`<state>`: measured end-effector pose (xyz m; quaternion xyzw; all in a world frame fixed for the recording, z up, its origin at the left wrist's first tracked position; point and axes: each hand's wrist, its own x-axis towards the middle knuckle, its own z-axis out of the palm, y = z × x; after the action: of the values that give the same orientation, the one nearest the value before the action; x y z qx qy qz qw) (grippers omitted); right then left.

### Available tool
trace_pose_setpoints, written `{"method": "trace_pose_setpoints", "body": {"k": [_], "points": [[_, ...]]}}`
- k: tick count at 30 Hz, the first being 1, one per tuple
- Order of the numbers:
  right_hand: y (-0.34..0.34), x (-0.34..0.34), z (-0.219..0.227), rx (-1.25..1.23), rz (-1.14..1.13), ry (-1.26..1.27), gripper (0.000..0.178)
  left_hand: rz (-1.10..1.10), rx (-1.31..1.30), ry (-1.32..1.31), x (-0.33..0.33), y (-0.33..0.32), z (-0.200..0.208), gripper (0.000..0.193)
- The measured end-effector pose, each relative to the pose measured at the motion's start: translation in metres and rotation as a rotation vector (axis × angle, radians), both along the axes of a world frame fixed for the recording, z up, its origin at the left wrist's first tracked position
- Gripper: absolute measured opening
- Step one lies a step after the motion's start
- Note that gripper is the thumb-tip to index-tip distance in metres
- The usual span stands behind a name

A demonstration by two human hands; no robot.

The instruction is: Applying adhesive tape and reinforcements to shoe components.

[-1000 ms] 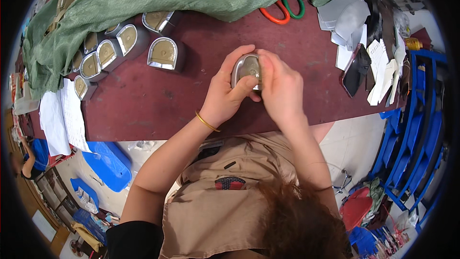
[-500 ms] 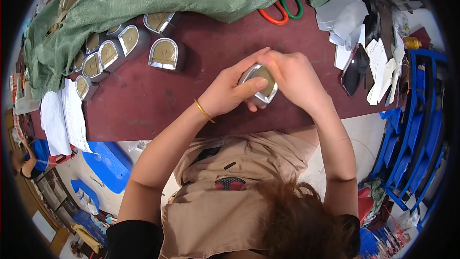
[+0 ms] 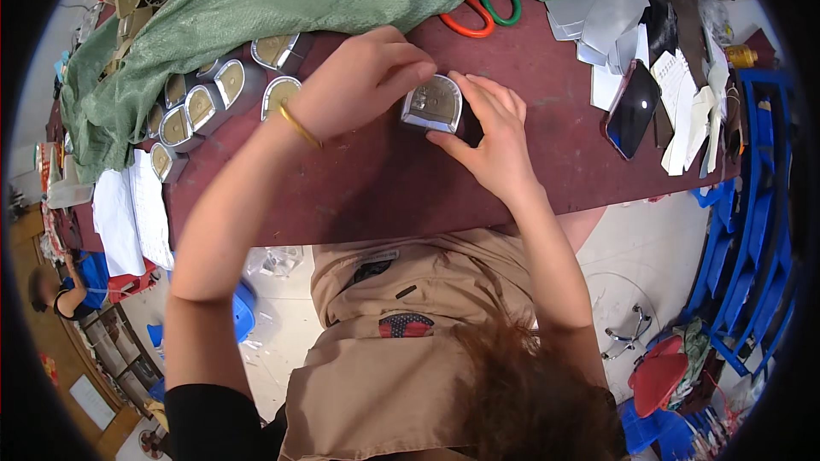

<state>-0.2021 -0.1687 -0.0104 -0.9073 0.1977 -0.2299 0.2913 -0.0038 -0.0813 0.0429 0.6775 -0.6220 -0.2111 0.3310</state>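
A D-shaped shoe heel, silver-grey with an olive-tan top face, stands on the dark red table. My right hand grips it from the right, thumb at its near edge and fingers behind its far side. Just left of it hovers my left hand, wearing a gold bangle; its fingers are loosely bent, and I see nothing in them. Partly behind that hand sits another shoe heel. Several similar heels cluster farther left, beside a green woven sheet.
Scissors with red and green handles lie at the back. To the right are grey sheet pieces, a phone and paper scraps. White papers hang over the left edge. A blue rack stands right; another person is far left.
Both hands held the heel nearer me; now it stands on the table farther away. My left hand has let go and moved left and away from me, while my right keeps hold.
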Motion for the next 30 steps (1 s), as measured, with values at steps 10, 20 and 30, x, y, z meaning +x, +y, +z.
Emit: {"method": "trace_pose_setpoints", "body": {"k": [10, 20, 30], "points": [[0.001, -0.002, -0.003, 0.009, -0.011, -0.02, 0.067, -0.047, 0.266, -0.056, -0.013, -0.012, 0.008, 0.023], [-0.036, 0.017, 0.053, 0.19, 0.206, -0.022, 0.033, 0.244, -0.001, 0.479, -0.03, 0.055, -0.028, 0.064], [-0.036, 0.051, 0.057, 0.02, 0.342, 0.427, 0.026, 0.157, -0.201, 0.187, -0.038, 0.039, -0.05, 0.061]]}}
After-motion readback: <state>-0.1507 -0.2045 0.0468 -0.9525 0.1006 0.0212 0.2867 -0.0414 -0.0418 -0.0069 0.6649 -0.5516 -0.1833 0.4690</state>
